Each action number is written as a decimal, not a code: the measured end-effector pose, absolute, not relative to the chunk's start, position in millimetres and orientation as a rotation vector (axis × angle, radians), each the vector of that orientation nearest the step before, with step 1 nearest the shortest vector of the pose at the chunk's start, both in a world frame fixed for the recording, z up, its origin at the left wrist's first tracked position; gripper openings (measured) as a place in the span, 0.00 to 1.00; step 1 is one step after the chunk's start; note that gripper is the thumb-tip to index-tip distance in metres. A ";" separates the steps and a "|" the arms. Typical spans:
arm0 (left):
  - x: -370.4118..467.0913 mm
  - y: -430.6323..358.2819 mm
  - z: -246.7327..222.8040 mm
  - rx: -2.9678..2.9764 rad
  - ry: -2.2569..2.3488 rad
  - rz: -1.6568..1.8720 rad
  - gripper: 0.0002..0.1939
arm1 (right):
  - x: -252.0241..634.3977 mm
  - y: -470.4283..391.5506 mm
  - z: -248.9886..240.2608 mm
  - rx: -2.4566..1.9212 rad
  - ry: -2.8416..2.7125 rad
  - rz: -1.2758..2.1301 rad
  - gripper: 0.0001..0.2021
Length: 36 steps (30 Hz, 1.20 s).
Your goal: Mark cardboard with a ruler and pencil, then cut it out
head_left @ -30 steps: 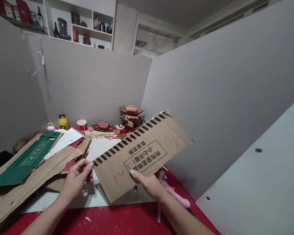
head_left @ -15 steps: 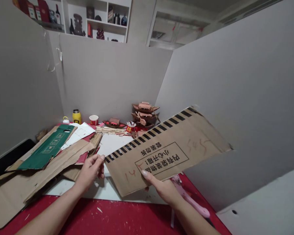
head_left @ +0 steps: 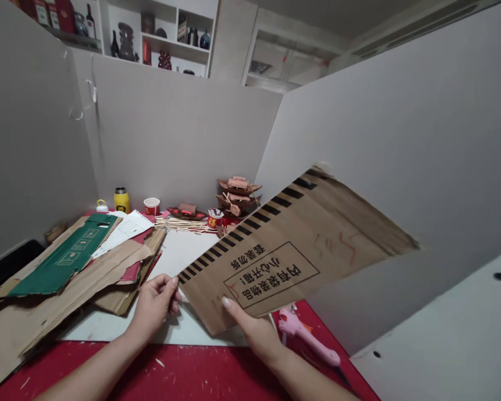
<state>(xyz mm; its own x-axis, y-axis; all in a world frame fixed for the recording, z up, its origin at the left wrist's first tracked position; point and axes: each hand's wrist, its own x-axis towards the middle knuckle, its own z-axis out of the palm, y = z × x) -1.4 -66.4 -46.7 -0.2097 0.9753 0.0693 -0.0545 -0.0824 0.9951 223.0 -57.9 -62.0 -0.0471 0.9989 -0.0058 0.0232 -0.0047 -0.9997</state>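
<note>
A brown cardboard piece (head_left: pixel 271 250), printed with black stripes along one edge and boxed Chinese characters, is held up at a slant over the white board (head_left: pixel 179 328). My right hand (head_left: pixel 254 331) grips its lower edge, thumb on the printed face and the other fingers hidden behind. At the near left corner, my left hand (head_left: pixel 158 301) is closed, with thumb and curled fingers pinching the cardboard's tip. Close to my right wrist lies a pink glue gun (head_left: pixel 307 337) on the red tabletop (head_left: pixel 183 373).
Torn cardboard (head_left: pixel 83 301), a green cardboard piece (head_left: pixel 62 262) and white paper (head_left: pixel 125 228) are piled at left. Thin sticks (head_left: pixel 187 224), small model boats (head_left: pixel 239 197), paper cups (head_left: pixel 151 206) and a yellow bottle (head_left: pixel 121 200) line the back. Grey partitions (head_left: pixel 179 128) enclose the table.
The cardboard piece has tilted, its far right end swinging nearer and its top corner rising. Both hands keep their places on it. The whole view has shifted slightly.
</note>
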 end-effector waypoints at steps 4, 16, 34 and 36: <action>2.0 -67.2 -48.8 1.084 1.310 1.407 0.24 | 219.1 -58.9 -59.0 -1.300 -1.257 1.091 0.25; 16.7 -99.4 -31.0 1.374 1.332 1.388 0.19 | 221.6 -52.6 -60.4 -1.131 -1.415 1.027 0.26; 26.8 -144.4 -15.1 2.393 1.079 1.641 0.12 | 216.9 -58.8 -50.8 -1.020 -1.594 1.117 0.24; 27.3 -146.9 -18.0 2.413 1.023 1.601 0.12 | 215.0 -58.6 -48.8 -1.001 -1.605 1.164 0.26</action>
<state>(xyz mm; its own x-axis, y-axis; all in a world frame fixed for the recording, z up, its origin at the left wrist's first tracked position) 27.3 -146.9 -18.0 0.2355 0.5592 0.7949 0.4860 -0.7760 0.4020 215.0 -58.6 -48.8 -0.2793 0.9400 0.1962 0.1052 0.2331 -0.9668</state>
